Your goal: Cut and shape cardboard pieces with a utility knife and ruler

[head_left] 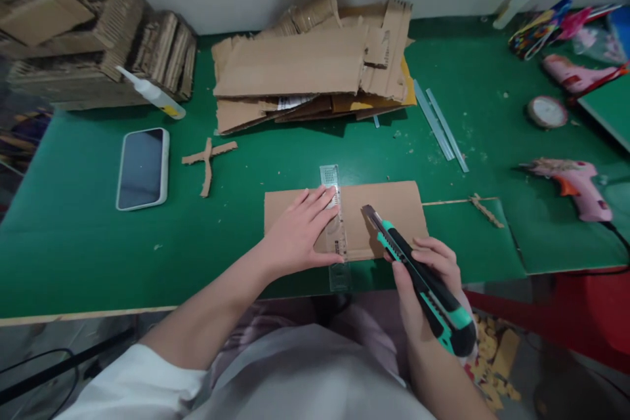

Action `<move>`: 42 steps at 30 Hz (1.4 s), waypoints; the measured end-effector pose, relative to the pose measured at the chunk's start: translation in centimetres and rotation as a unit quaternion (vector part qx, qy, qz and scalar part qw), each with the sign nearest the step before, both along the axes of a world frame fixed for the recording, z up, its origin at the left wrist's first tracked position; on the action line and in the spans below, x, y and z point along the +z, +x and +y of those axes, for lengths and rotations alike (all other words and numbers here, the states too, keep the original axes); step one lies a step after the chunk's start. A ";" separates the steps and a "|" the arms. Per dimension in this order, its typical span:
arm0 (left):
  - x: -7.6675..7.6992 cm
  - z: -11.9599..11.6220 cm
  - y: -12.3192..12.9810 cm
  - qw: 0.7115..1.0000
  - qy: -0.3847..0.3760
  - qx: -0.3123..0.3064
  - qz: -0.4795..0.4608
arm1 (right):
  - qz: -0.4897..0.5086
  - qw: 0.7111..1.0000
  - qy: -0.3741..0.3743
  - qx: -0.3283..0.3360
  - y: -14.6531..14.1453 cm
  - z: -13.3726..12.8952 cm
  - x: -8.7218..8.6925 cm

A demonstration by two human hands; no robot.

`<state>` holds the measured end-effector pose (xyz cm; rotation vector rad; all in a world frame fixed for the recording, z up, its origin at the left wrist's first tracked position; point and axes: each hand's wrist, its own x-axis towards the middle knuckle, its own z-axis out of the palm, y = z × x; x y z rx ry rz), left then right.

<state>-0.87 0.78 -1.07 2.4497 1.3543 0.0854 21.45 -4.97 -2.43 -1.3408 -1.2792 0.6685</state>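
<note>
A flat rectangle of brown cardboard [394, 207] lies near the table's front edge. Across it, front to back, runs a clear plastic ruler [337, 279]. My left hand [305, 226] presses on the ruler and the cardboard with fingers spread, lying flat. In my right hand [436, 266] is a green and black utility knife [423, 282], gripped by its handle. The knife's metal blade points away from me, over the cardboard to the right of the ruler. Whether its tip touches the cardboard I cannot tell.
Cardboard sheets [295, 65] are heaped at the back, with stacked strips [147, 46] at the left. A phone [142, 167] and a cardboard cross [207, 161] lie left. Glue sticks [440, 121], a tape roll [547, 111] and a pink glue gun [581, 187] are right.
</note>
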 end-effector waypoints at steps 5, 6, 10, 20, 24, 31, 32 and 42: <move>-0.1 -0.1 -0.1 1.000 0.003 -0.005 -0.006 | 0.041 0.998 0.026 0.049 -0.6 0.5 0.2; -0.1 -0.1 -0.1 1.000 0.003 -0.005 -0.008 | 0.045 0.997 0.024 0.060 -0.7 0.6 0.2; -0.1 -0.1 -0.1 1.000 0.001 0.000 -0.021 | 0.058 0.996 0.006 0.071 -0.9 0.6 0.4; -0.3 -0.1 -0.2 1.000 -0.005 0.006 -0.012 | 0.090 0.994 -0.009 0.057 -1.1 0.5 0.3; -0.5 -0.1 -0.2 1.000 0.001 -0.001 -0.007 | 0.082 0.995 -0.017 0.057 -1.1 0.4 0.4; -0.4 0.0 -0.1 1.000 0.000 -0.002 0.005 | 0.093 0.993 -0.016 0.067 -1.0 0.3 0.4; -0.4 0.0 -0.1 1.000 -0.001 -0.002 0.008 | 0.094 0.993 -0.014 0.069 -1.0 0.3 0.4; -0.3 0.1 -0.1 1.000 -0.007 -0.005 0.013 | 0.077 0.993 0.000 0.093 -0.6 0.4 0.5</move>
